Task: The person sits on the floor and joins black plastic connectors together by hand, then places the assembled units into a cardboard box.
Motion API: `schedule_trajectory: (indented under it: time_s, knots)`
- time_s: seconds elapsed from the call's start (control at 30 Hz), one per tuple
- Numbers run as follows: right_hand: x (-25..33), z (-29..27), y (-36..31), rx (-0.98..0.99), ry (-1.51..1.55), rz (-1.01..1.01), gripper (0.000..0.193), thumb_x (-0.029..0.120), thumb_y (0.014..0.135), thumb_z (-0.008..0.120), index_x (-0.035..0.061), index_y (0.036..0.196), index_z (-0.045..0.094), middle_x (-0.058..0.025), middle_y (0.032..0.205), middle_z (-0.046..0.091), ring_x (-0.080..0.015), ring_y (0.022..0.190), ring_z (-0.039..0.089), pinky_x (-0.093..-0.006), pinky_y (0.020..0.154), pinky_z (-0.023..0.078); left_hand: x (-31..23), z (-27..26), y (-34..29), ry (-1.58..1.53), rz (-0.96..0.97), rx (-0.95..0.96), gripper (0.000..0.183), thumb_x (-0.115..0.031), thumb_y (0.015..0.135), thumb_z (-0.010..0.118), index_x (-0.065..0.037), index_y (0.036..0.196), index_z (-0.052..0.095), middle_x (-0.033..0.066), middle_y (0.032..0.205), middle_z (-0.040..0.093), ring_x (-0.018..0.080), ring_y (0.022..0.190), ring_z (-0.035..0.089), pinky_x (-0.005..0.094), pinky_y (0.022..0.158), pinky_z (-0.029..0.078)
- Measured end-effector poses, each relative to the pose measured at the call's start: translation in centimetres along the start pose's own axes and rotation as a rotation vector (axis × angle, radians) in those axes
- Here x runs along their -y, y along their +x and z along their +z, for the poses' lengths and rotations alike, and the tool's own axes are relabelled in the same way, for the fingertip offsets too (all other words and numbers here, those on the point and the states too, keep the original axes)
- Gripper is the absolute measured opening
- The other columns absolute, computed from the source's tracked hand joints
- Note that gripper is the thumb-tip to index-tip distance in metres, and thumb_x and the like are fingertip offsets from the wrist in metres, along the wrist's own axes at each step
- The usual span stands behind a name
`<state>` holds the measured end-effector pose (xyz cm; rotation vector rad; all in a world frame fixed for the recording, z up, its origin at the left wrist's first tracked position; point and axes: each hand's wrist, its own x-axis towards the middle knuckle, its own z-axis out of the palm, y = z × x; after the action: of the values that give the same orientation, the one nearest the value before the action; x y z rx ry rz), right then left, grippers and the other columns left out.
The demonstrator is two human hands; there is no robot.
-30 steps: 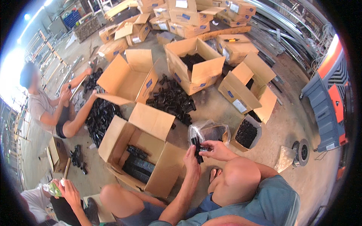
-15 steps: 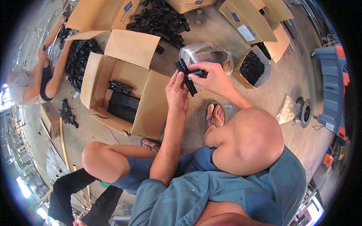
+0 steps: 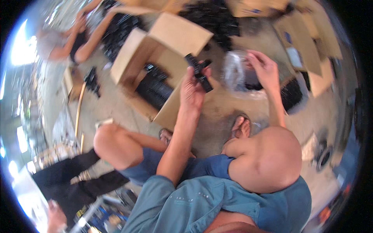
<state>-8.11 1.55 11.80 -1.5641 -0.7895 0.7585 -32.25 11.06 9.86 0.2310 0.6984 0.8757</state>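
My left hand [image 3: 193, 90] is closed around a black plastic fitting [image 3: 201, 73] with a short side branch, held up in front of the open cardboard box. My right hand [image 3: 265, 70] is raised apart from the fitting, beside the clear plastic bag [image 3: 234, 72]. Its fingers are loosely bent and somewhat blurred, and nothing shows between them. Dark contents can be made out inside the bag. In the open cardboard box [image 3: 130, 58] lie rows of black parts [image 3: 153, 91] and a few loose ones.
Piles of black parts [image 3: 211, 21] lie on the floor ahead. At right, a lined carton [image 3: 307, 87] holds small black pieces near a spool [image 3: 323, 155]. Another person [image 3: 83, 42] sits at far left; someone's dark trouser legs [image 3: 81, 182] are at lower left.
My right hand has let go of the fitting and moved right, toward the plastic bag. My left hand still holds the fitting. The whole view has shifted and blurred.
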Motion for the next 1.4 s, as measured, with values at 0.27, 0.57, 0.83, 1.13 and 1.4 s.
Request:
schedule_trajectory:
  time_s: [0.27, 0.57, 0.83, 1.13, 1.4]
  knots:
    - [-4.2, 9.4, -4.5, 0.448, 0.09, 0.147, 0.021, 0.009, 0.098, 0.064, -0.002, 0.115, 0.069, -0.004, 0.097, 0.071, -0.0094, 0.085, 0.064, -0.0257, 0.077, 0.053, -1.7, 2.4, -2.5, -0.041, 0.024, -0.037, 0.033, -0.025, 0.102, 0.06, 0.0, 0.124, 0.059, 0.0115, 0.116, 0.068, 0.0261, 0.101, 0.067, 0.038, 0.089, 0.06]
    - [-4.9, 13.2, -6.1, 0.517, 0.008, -0.075, 0.016, 0.009, 0.089, 0.07, 0.0006, 0.102, 0.067, -0.0023, 0.083, 0.068, -0.012, 0.078, 0.064, -0.0316, 0.07, 0.052, -1.3, 2.3, -4.8, -0.08, 0.065, -0.089, 0.034, -0.025, 0.102, 0.06, 0.0, 0.126, 0.061, 0.0102, 0.118, 0.068, 0.0243, 0.101, 0.069, 0.0379, 0.089, 0.06]
    - [-3.5, 26.3, 2.7, 0.946, 0.163, -0.271, 0.053, 0.037, 0.091, 0.065, 0.0089, 0.135, 0.057, -0.0187, 0.134, 0.06, -0.0334, 0.128, 0.053, -0.0416, 0.108, 0.043, -5.8, 5.4, -7.8, -0.18, 0.24, -0.018, 0.028, -0.016, 0.101, 0.062, -0.001, 0.124, 0.063, 0.0088, 0.107, 0.072, 0.0183, 0.092, 0.071, 0.0323, 0.084, 0.062]
    - [-9.8, 37.9, 12.5, 1.129, -1.044, -1.053, 0.072, 0.018, 0.082, 0.069, 0.0102, 0.149, 0.045, -0.0126, 0.161, 0.034, -0.0399, 0.147, 0.032, -0.0608, 0.11, 0.04, -10.8, 6.7, -11.9, 0.097, 0.196, -0.206, 0.027, -0.017, 0.102, 0.059, 0.0, 0.123, 0.062, 0.0137, 0.113, 0.07, 0.0211, 0.1, 0.069, 0.0345, 0.088, 0.06]
    - [-5.1, 26.6, 9.3, 0.988, -0.858, -0.652, 0.031, 0.031, 0.091, 0.068, 0.0, 0.092, 0.071, -0.0209, 0.092, 0.072, -0.0376, 0.093, 0.07, -0.0461, 0.082, 0.056, -23.3, -0.2, -18.9, 0.297, 0.415, -0.456, 0.036, -0.025, 0.104, 0.057, 0.004, 0.124, 0.058, 0.0162, 0.118, 0.068, 0.026, 0.109, 0.067, 0.0394, 0.099, 0.055]
